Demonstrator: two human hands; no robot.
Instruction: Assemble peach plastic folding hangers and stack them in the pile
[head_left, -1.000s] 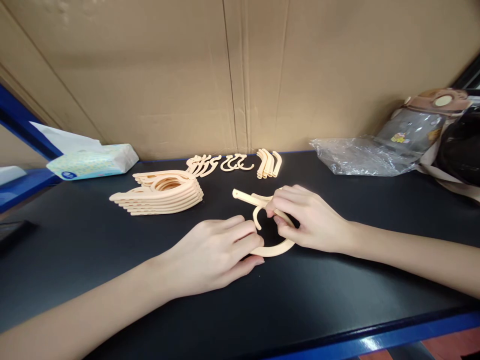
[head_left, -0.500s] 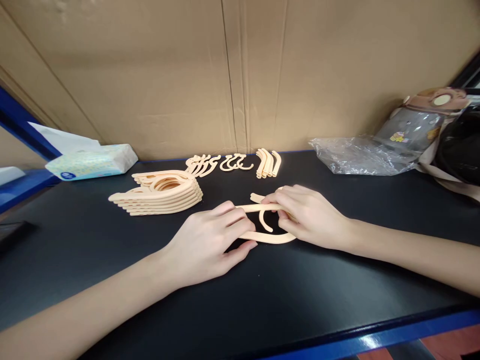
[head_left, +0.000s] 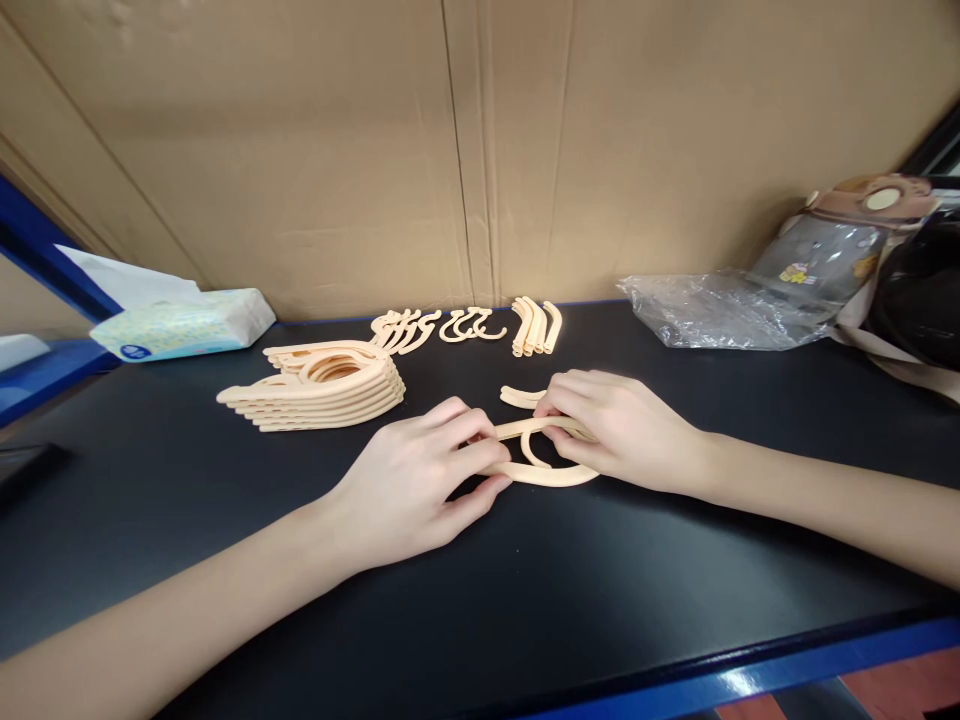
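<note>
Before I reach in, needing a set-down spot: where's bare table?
Bare tabletop lies between the left hand and the blue front edge, and between the right hand and plastic bag. Crowded: beyond the hands, with hanger stack, hooks and curved tubes.

Curved frame [head_left: 551, 478]: smooth plastic, more dull than shiny.
Stack of frames [head_left: 315, 405]: the same smooth plastic, with a dull look.
Small hooks [head_left: 409, 330]: smooth plastic too.
Bent tubes [head_left: 529, 328]: smooth plastic.
Table top [head_left: 570, 580]: smooth, with a soft shine.
Table edge [head_left: 750, 680]: glossy, with a bright spot of light.
Back wall [head_left: 300, 150]: dull cardboard with creases.
Tissue pack [head_left: 187, 325]: thin plastic wrap.
Tissue [head_left: 124, 275]: thin, dull paper.
Clear bag [head_left: 720, 315]: crinkly, very shiny plastic.
Bottle [head_left: 817, 255]: smooth and see-through.
Black thing [head_left: 919, 290]: partly shiny, maybe plastic, but it is too dark and cut off to be sure.
</note>
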